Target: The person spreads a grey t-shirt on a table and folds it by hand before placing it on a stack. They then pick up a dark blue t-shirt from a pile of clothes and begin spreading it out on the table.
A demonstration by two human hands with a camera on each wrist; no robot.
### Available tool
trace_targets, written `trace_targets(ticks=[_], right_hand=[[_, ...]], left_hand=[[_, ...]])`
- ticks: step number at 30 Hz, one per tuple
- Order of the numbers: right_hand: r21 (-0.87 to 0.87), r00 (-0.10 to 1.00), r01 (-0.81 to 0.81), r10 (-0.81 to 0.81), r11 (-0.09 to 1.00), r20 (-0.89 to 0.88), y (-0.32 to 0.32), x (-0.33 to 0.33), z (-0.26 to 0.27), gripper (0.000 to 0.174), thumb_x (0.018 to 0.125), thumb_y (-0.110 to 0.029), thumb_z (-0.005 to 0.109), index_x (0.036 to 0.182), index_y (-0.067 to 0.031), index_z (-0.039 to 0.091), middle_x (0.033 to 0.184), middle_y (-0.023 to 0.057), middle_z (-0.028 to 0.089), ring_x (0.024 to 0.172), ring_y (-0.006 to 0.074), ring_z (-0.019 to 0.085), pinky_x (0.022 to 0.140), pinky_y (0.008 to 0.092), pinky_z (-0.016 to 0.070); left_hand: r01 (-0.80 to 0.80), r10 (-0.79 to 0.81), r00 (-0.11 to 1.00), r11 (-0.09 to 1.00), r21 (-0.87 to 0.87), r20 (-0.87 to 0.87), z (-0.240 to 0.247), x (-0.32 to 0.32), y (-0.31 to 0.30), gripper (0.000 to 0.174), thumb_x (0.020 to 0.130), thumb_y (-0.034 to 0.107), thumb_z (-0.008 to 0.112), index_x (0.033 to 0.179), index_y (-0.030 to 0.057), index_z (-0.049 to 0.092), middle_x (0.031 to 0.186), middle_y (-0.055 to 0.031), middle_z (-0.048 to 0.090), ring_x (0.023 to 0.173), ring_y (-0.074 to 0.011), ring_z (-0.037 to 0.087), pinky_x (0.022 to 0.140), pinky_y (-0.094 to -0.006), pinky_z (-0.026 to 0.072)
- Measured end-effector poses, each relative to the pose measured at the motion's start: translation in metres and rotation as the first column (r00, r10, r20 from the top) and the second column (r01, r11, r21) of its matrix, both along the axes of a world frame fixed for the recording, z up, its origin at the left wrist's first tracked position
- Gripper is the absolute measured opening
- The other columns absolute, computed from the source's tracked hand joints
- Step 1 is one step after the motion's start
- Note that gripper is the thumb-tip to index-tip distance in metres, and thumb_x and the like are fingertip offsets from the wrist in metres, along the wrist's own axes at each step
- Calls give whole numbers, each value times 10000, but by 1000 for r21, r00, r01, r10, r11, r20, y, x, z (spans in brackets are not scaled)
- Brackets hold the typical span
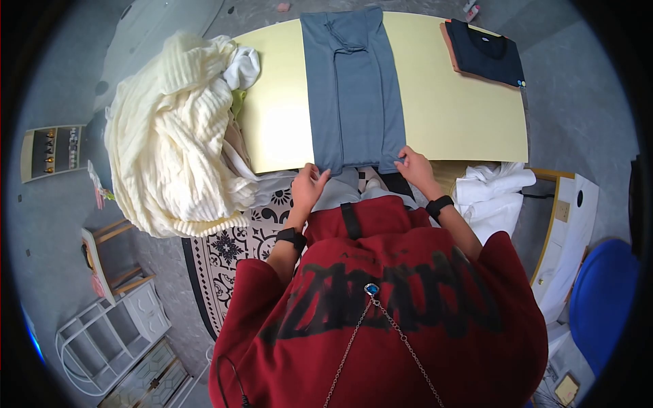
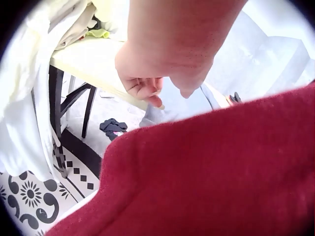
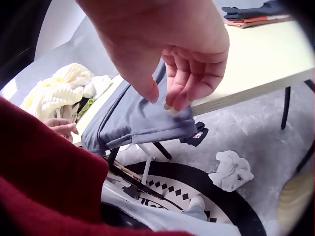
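Observation:
A long grey garment [image 1: 357, 102] lies flat across the table, its near end hanging at the front edge. Long fold lines run down both its sides. At its near left corner is my left hand [image 1: 310, 185], the thumb and fingers loosely bent and apart. My right hand [image 1: 417, 170] is at the near right corner. In the right wrist view, the right fingertips [image 3: 178, 109] meet the cloth close to the stitched hem, and the thumb stands away from them. The left wrist view shows the left hand [image 2: 142, 81] partly behind the forearm.
Pale yellow table [image 1: 462, 122]. A heap of cream knitwear [image 1: 173, 129] fills its left end. Folded dark clothing [image 1: 486, 54] lies at the far right corner. White cloth [image 1: 493, 194] sits beyond the near right edge. A patterned rug [image 1: 231, 248] covers the floor on the left.

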State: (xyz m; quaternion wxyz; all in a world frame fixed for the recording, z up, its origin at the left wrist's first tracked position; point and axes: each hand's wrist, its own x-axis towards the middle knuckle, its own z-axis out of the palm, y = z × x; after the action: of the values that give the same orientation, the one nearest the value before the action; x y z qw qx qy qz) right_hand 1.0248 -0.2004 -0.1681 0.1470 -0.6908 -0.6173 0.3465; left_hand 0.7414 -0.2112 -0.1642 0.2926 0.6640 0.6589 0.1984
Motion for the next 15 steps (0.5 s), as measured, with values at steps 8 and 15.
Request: trace_targets(ticks=[8, 15], right_hand=[[-376, 989, 93, -129, 922, -72, -31, 29, -38, 679, 682, -456, 628, 1118, 29, 439, 832, 143, 584, 717, 188, 580, 608, 295, 469], [-724, 399, 132, -705, 677, -587, -25, 29, -46, 449, 772, -319, 589, 1098, -51, 437, 993, 71, 509, 916, 200, 524, 765, 309, 433]], left_hand=[[-199, 242, 970, 787, -585, -5, -36, -8, 17, 435, 697, 378, 641, 953, 40, 547, 638, -109, 581, 597, -212, 590, 503, -304, 448], [3, 788, 449, 471, -882, 422, -38, -20, 3, 458, 739, 286, 637, 1116, 104, 451, 1010, -77, 510, 808, -199, 561, 637, -297, 474]])
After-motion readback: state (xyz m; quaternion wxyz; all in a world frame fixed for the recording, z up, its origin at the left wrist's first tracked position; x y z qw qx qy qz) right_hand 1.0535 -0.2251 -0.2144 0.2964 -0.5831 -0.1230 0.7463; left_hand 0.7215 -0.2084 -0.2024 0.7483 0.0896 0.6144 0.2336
